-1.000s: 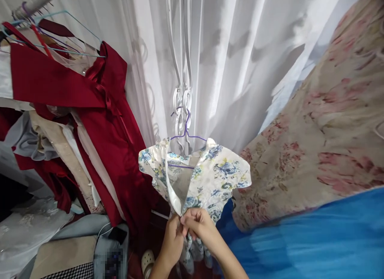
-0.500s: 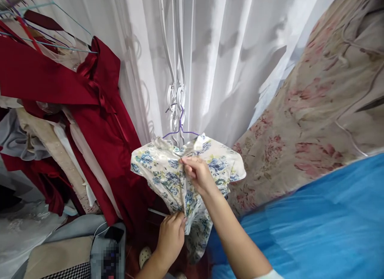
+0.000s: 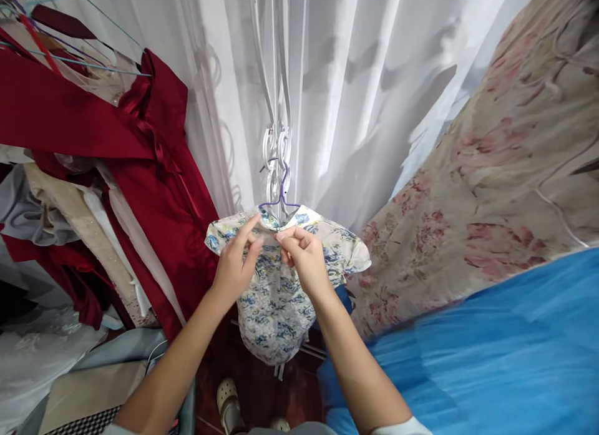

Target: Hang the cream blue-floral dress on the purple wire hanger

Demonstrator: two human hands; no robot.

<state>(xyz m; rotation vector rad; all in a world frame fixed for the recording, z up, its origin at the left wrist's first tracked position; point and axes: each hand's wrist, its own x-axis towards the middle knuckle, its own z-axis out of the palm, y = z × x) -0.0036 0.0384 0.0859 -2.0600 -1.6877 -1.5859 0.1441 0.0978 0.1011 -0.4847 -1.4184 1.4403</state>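
A small white dress with a blue flower print hangs on a purple wire hanger, hooked on a white ornate window grille. My left hand and my right hand are both raised to the dress's neckline. Each pinches the fabric at the collar, fingertips close together at the middle. The dress front is closed and hangs straight down below my hands.
Red and cream garments hang on a rack at the left. White sheer curtains fill the back. A floral cloth and blue fabric lie at the right. A pale shoe stands on the dark floor below.
The dress front, open a second ago, is closed. Both hands have moved up from its lower part to the collar; the left hand rose last.
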